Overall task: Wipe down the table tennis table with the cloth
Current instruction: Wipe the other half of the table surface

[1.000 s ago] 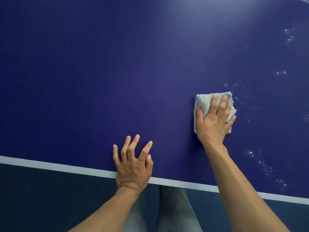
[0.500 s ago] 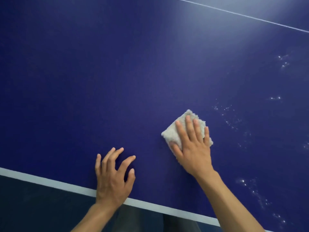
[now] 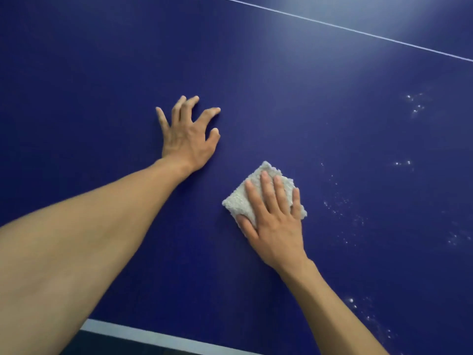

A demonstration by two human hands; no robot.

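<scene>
Head camera looks down on a matte, deep-blue desk with a thin white line across its far part and a broad pale stripe along its near edge. The right hand lies flat, fingers straight, pressing a folded, nubbly white cloth onto the surface. The left hand rests nearby, fingers spread and arched, holding nothing. Glinting specks dot the desk right of the cloth.
</scene>
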